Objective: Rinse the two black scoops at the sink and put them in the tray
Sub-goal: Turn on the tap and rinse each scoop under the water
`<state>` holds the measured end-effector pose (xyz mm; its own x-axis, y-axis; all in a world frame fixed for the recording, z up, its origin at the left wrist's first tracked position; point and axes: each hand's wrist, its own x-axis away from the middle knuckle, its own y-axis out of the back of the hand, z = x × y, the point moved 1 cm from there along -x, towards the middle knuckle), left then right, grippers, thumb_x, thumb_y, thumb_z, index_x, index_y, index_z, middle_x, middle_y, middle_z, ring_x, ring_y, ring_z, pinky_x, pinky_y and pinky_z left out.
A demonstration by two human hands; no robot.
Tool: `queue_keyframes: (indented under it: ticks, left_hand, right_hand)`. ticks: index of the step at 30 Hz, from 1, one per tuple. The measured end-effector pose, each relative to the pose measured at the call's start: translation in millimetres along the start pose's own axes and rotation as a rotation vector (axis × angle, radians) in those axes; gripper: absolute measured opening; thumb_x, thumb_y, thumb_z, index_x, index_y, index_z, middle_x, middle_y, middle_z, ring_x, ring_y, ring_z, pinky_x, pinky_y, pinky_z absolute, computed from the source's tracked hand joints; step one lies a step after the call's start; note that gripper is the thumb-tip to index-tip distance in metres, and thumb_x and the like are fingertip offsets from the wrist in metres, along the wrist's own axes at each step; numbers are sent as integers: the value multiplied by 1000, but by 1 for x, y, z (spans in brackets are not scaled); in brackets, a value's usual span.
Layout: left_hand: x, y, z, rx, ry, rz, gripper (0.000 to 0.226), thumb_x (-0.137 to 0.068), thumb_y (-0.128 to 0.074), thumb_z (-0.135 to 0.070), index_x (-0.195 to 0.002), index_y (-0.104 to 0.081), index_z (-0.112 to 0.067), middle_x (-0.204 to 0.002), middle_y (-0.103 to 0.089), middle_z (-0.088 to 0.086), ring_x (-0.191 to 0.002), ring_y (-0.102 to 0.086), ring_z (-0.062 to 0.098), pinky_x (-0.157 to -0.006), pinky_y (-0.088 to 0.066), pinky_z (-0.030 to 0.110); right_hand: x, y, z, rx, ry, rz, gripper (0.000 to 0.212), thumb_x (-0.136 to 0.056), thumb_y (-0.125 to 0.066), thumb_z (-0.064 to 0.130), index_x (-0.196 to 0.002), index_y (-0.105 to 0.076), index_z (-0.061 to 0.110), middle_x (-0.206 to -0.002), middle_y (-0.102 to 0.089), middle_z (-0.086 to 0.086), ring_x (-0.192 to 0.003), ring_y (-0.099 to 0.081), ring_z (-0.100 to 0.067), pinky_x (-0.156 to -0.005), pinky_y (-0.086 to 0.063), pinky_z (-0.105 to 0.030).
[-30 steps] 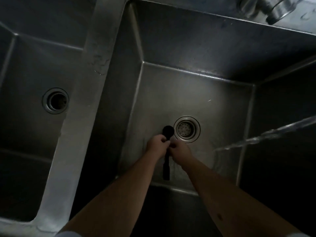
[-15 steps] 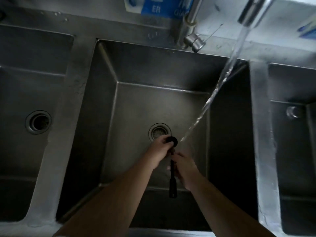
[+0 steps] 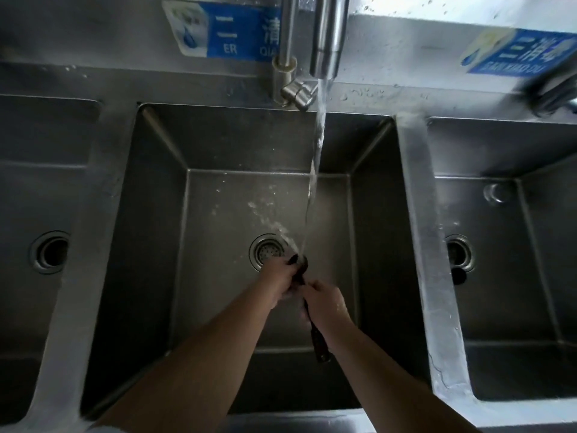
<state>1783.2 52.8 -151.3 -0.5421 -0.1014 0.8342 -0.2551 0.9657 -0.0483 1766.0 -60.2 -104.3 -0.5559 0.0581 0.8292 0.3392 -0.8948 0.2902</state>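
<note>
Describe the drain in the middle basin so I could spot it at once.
Three steel basins sit side by side; look in the middle basin, under the running faucet. Its drain lies on the floor just beyond the left hand. Unlike the dark open drains either side, it holds a perforated strainer.

The scoop (image 3: pixel 300 263) is mostly covered: the left hand (image 3: pixel 282 278) wraps its bowl and the right hand (image 3: pixel 324 303) hides the middle of the handle, so whether 1 or 2 scoops are held cannot be told. The tap (image 3: pixel 327 35) is cut off by the top edge. The left basin (image 3: pixel 18 195) and right basin (image 3: pixel 549 170) run past the edges. The blue labels (image 3: pixel 228 29) are too blurred to read fully.
</note>
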Motion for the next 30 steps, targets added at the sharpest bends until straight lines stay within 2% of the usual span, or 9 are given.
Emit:
queue_keyframes:
  ticks: [5, 8, 13, 15, 17, 19, 21, 24, 30]
  left_hand:
    - [-5, 2, -3, -201, -46, -73, 10, -90, -61, -27, -83, -64, -21, -60, -61, 2, -35, -56, 9, -33, -38, 14]
    - [-7, 5, -4, -293, -43, -86, 17, -91, -59, -25, -90, -67, -11, -60, -62, 7, -32, -56, 15, -32, -35, 15]
    - [-7, 6, -5, -515, -118, -254, 27, -86, -63, -34, -89, -69, -8, -76, -67, 7, -62, -62, 22, -48, -45, 25]
    - [-1, 3, -5, -302, -130, -268, 16, -88, -60, -22, -84, -67, -8, -77, -68, 12, -66, -62, 26, -59, -48, 30]
    - [5, -3, -4, 200, -84, -81, 15, -89, -51, -4, -78, -61, -7, -65, -62, 15, -59, -57, 26, -59, -45, 35]
    - [14, -5, -7, 496, 32, 78, 19, -93, -44, -3, -79, -56, -8, -62, -58, 9, -56, -53, 23, -56, -42, 33]
    - [22, -3, -8, 489, 153, 151, 22, -98, -44, -17, -88, -61, -8, -71, -63, 8, -60, -57, 23, -51, -46, 29]
    - [32, -2, -9, 281, 161, 287, 42, -99, -42, -43, -85, -65, -12, -73, -58, 9, -49, -41, 22, -33, -33, 21]
    - [40, 3, -20, 235, -67, 236, 26, -98, -50, -28, -97, -60, -3, -72, -54, 8, -50, -42, 17, -41, -28, 28]
  right_hand:
    - [0, -1, 1, 62, 21, 14, 17, -85, -62, 26, -74, -72, 17, -49, -61, 1, -46, -54, -14, -50, -42, -32]
    - [0, -1, -1, 70, -6, 2, 17, -87, -61, 25, -76, -71, 19, -50, -61, 2, -43, -54, -11, -46, -42, -28]
    - [2, -2, 0, 20, -3, 7, 18, -91, -58, 28, -80, -71, 21, -52, -63, 5, -46, -56, -7, -47, -44, -24]
    - [4, -5, 4, 9, 8, 31, 20, -93, -56, 28, -81, -70, 20, -53, -63, 5, -45, -55, -7, -46, -43, -23]
    - [5, -7, 8, 25, 20, 44, 24, -96, -53, 29, -81, -69, 18, -56, -63, 2, -48, -56, -9, -50, -45, -25]
    - [6, -9, 11, 23, 10, 52, 26, -98, -50, 28, -84, -69, 17, -58, -63, 0, -47, -55, -9, -49, -44, -24]
    - [7, -11, 14, 30, 4, 62, 25, -101, -47, 26, -91, -68, 17, -59, -62, 0, -46, -54, -8, -46, -41, -21]
    - [7, -12, 14, -116, 12, 64, 22, -102, -45, 22, -97, -67, 21, -60, -62, -1, -44, -53, -7, -40, -40, -20]
    - [7, -13, 23, -277, 60, 16, 32, -100, -50, 29, -78, -72, 37, -62, -73, 2, -50, -64, -6, -45, -49, -19]
